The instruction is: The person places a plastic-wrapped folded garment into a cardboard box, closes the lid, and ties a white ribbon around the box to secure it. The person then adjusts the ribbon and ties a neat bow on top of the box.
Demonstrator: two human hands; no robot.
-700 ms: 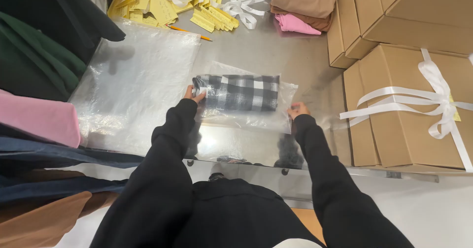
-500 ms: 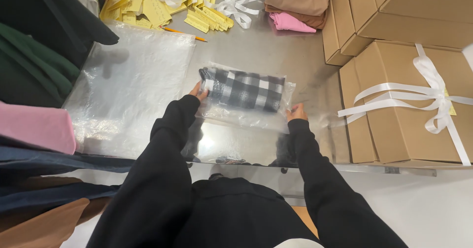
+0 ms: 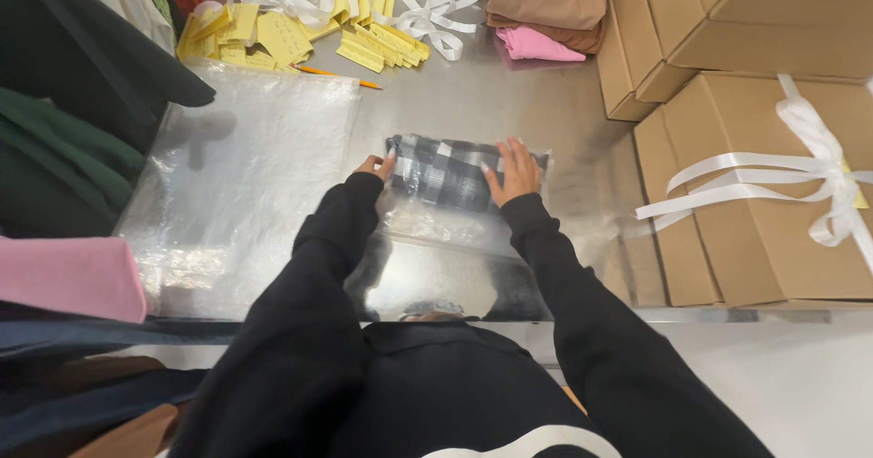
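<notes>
A folded black-and-white checked cloth [image 3: 446, 171] lies inside a clear plastic bag [image 3: 436, 221] on the shiny metal table [image 3: 473, 94]. My left hand [image 3: 375, 165] touches the bag's left edge beside the cloth, fingers slightly curled. My right hand [image 3: 514, 172] lies flat with fingers spread on the right part of the bagged cloth, pressing it down. Both arms wear black sleeves.
A stack of clear plastic bags [image 3: 241, 185] lies to the left. Yellow paper tags [image 3: 300, 35], white ribbon [image 3: 427, 17] and a pencil [image 3: 338, 76] sit at the back. Folded brown and pink cloths [image 3: 546, 17] and cardboard boxes [image 3: 755, 194] stand on the right. Hanging garments [image 3: 64, 149] line the left side.
My right hand has moved left from the bag's right edge onto the checked cloth. The left hand stays at the bag's left edge.
</notes>
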